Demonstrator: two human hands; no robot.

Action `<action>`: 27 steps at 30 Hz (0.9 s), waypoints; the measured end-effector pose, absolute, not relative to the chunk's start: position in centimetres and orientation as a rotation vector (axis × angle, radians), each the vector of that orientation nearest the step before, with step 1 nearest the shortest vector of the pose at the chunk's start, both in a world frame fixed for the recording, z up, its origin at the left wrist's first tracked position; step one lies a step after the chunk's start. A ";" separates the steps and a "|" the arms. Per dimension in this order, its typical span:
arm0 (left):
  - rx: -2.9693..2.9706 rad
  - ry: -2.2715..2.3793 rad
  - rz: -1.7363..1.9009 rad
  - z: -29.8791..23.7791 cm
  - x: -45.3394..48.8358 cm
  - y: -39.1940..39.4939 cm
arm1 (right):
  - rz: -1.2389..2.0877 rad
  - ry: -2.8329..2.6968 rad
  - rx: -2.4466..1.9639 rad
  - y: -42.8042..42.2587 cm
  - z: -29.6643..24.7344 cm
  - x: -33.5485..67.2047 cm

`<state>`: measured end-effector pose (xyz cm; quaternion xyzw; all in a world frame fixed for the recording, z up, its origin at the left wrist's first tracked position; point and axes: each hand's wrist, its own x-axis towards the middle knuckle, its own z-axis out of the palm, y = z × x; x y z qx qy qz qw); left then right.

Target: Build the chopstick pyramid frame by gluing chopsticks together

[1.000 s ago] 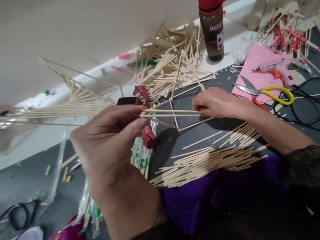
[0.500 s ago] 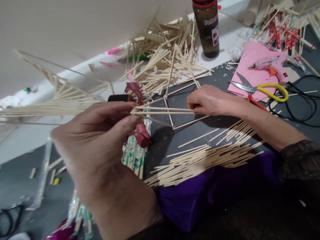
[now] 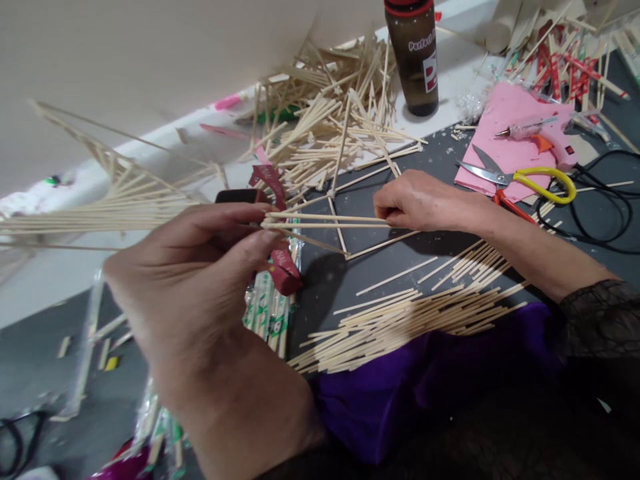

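Observation:
Close to the camera, my left hand (image 3: 200,287) pinches the near ends of thin wooden sticks (image 3: 325,222) between thumb and fingers. My right hand (image 3: 413,200) is closed on the far ends of the same sticks, which stretch level between both hands. Beneath and behind them is a frame of joined sticks (image 3: 340,230), its upright pieces rising toward the back. Some of the frame is hidden by my hands. Nearer my body lie many loose sticks (image 3: 415,323) in a spread bundle on the dark grey table, beside a purple cloth (image 3: 380,400).
Scissors (image 3: 510,177) with yellow and red handles and a pink glue gun (image 3: 560,143) lie at the right on pink sheets, near a black cable (image 3: 600,233). A dark bottle (image 3: 415,60) stands at the back beside a heap of sticks (image 3: 320,107). Wrapped chopsticks (image 3: 270,313) lie at centre left.

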<state>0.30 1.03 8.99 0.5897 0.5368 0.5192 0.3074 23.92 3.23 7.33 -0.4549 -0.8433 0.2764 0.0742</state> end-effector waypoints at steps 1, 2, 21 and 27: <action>1.563 1.420 1.372 9.0 0.3 1.1 | 0.827 -2.534 -1.363 3.2 7.3 23.9; 1.563 1.420 1.369 8.9 0.2 1.1 | 0.825 -2.536 -1.359 3.2 7.3 23.9; 1.574 1.392 1.310 9.2 0.1 1.1 | 0.824 -2.493 -1.331 3.4 6.6 23.9; 1.584 1.363 1.305 8.7 -0.5 1.4 | 0.827 -2.500 -1.337 3.3 6.6 24.0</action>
